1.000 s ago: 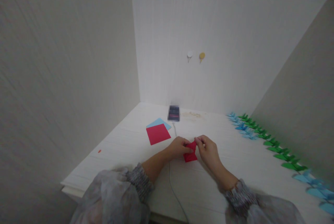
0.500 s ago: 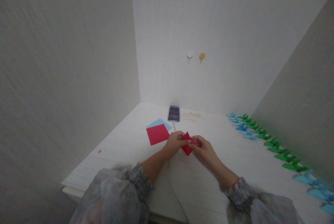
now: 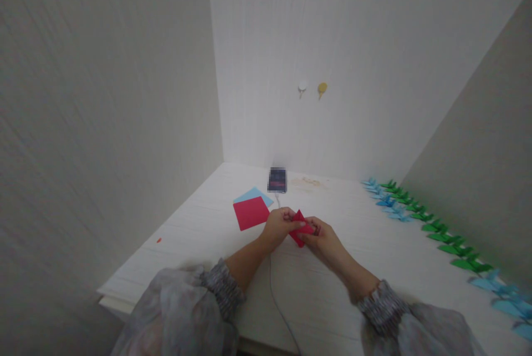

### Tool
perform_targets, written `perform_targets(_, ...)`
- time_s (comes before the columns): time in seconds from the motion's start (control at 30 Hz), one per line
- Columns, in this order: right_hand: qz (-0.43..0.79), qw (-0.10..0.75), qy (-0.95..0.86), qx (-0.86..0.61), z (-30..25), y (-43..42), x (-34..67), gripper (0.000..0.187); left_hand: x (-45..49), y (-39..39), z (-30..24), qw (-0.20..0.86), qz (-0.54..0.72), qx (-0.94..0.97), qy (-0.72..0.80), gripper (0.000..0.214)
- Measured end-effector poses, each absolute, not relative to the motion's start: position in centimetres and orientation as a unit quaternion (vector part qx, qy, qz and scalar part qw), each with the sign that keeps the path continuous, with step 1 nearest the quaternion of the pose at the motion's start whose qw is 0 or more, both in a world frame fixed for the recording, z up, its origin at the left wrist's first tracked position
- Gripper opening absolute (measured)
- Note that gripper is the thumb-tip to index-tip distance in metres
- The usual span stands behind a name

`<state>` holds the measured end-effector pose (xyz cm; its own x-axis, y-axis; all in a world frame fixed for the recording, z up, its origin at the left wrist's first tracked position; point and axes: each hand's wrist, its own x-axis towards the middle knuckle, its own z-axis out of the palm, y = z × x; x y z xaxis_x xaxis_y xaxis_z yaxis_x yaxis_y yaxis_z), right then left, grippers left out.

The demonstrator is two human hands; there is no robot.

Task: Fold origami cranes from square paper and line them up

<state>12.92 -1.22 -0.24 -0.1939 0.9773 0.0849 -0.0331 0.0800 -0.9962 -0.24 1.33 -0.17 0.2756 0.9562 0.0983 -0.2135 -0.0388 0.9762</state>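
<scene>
Fingers of the left hand and the right hand pinch a folded red paper from nine and three o'clock, the left thumb pressed across its face. The paper, over the middle of a white table, shows a point at twelve and another near six; whether it touches the tabletop cannot be told. Its creased, narrowed shape suggests folding well begun but unfinished, with shaping of its points probably left to do; the fingers hide the exact count of folds.

Outward from the paper, a flat red sheet lies between nine and ten o'clock, just beside the left hand, overlapping a light-blue sheet at ten. Both look unworked. At eleven sits a small dark device, blurred, its pale cable passing beneath the left hand toward six.

Apparently complete work lines the table's far side: blue folded pieces a little past two o'clock, a row of green folded pieces from two to past three, and larger light-blue folded pieces nearing four. An orange-red scrap rests at nine; at twelve, white and gold hooks dot the back wall.
</scene>
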Motion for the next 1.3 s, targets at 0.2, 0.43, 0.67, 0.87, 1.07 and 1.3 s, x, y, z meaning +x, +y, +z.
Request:
perform_targets(0.2,0.546,0.48,-0.543,-0.42,0.2,-1.4,12.8,0.029,-0.2,1.3,0.2,0.594,0.502,0.522,0.351,0.027)
perform_targets(0.43,0.534,0.483,-0.556,-0.414,-0.4,-1.5,12.7,0.027,-0.4,1.2,0.2,0.598,0.486,0.53,0.355,0.026)
perform_targets(0.67,0.514,0.515,-0.555,-0.402,0.4,-1.5,13.3,0.026,-0.3,1.4,0.0,0.622,0.475,0.533,0.323,0.027)
perform_targets(0.87,0.503,0.543,-0.543,-0.396,0.7,-1.4,13.5,0.023,-0.3,1.4,0.1,0.645,0.488,0.524,0.268,0.038)
perform_targets(1.07,0.478,0.543,-0.559,-0.405,0.8,-1.3,13.8,0.017,-0.4,1.3,0.4,0.642,0.501,0.515,0.269,0.033)
perform_targets(1.3,0.454,0.558,-0.552,-0.422,0.9,-1.2,14.6,0.013,-0.3,1.6,0.1,0.645,0.505,0.507,0.271,0.024)
